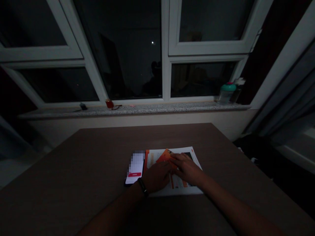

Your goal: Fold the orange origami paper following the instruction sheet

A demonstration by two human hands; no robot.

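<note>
Both hands lie flat, palms down, on a printed sheet point(194, 157). The left hand point(157, 177), with a dark band point(142, 187) at the wrist, rests on the sheet's left part, fingers stretched toward the middle. The right hand point(188, 168) lies just beside it, its fingers reaching leftward to a small orange paper point(164, 156). The fingertips of both hands meet at that paper's near edge. Neither hand grips anything: both are spread and pressing, as far as the dim light lets me tell.

The orange paper lies on top of the sheet, near its far left corner, tilted so that one corner points away from the person. Most of it shows beyond the fingertips; its near part is hidden under them.

Judging by the flat fingers at one edge, the step in hand looks like pressing or creasing the orange paper against the sheet. A next move would call for one hand to hold the paper firm while the other runs along the edge or lifts a corner, with care not to shift the sheet beneath.

A lit phone point(135, 168) lies touching the sheet's left edge, just beside the left hand. All rest on a brown table point(73, 170). Beyond it runs a windowsill point(147, 109) with a bottle point(226, 92) at its right end, under dark windows.
</note>
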